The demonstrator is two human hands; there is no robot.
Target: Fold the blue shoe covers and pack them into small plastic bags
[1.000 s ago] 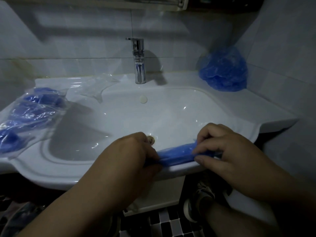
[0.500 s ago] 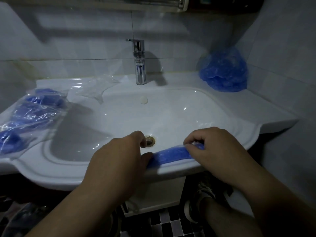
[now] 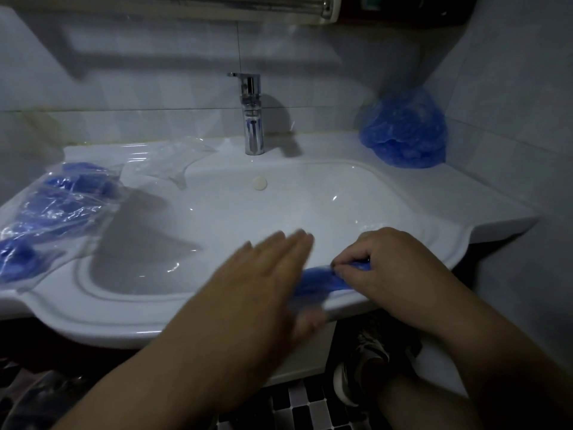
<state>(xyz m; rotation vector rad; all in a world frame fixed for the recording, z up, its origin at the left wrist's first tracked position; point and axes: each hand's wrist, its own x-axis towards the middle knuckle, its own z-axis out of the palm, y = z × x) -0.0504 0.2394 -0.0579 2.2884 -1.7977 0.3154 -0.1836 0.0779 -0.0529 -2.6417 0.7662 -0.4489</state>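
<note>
1 folded blue shoe cover (image 3: 319, 279) lies as a narrow strip along the front rim of the white sink (image 3: 124, 311), in front of the basin; the right hand (image 3: 390, 265) grips its right end, fingers curled and fingertips pinching the plastic against the rim. The left hand (image 3: 266, 274) is released, fingers straight and close together, palm down over the front of the basin; it is blurred, and its edge covers the strip's left end, so whether it touches the strip cannot be told. On the sink's left ledge sits a heap of clear bags with blue covers inside (image 3: 59, 209); just behind it, toward the tap (image 3: 252, 119), lie empty clear bags (image 3: 173, 162), one corner hanging over the basin. In the back right corner, against the tiled wall, is a loose pile of blue covers (image 3: 406, 131). Below the rim, a shoe (image 3: 369, 358) stands on a dark checked floor.
</note>
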